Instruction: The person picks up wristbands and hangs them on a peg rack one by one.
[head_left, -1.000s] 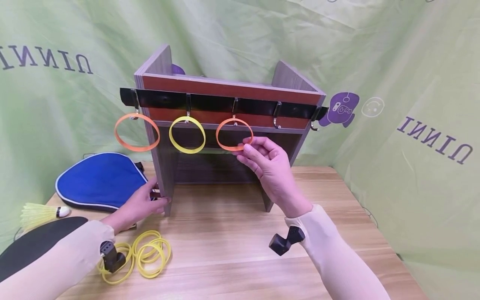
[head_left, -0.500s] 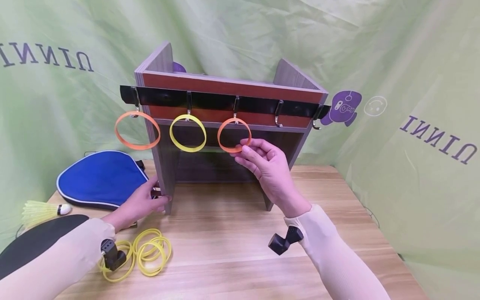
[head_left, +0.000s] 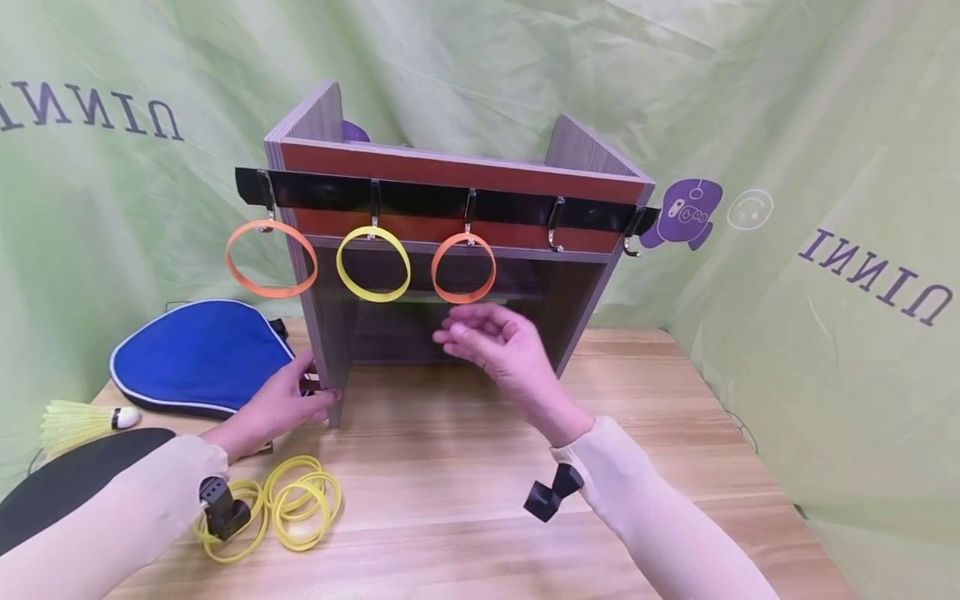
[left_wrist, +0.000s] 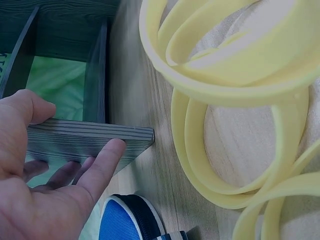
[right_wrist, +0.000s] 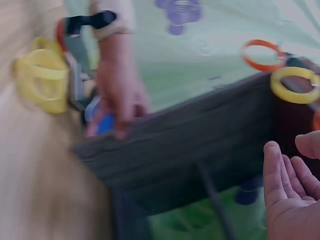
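Head view: a right hand, fingers loosely bent and holding nothing, hovers just below an orange ring hanging from the third hook of a black rail, while the left hand grips the side panel. Hanging this ring appears done; filling the bare fourth hook would call for reaching to the yellow rings on the tabletop.

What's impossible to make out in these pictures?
Black flat object: head view, cut off at left, partly behind the left sleeve.
Blue case: head view, one corner behind the left hand.
That hand: right wrist view, blurred.
Lower orange ring: right wrist view, cut off at right.
Yellow loops: left wrist view, cut off by edges.
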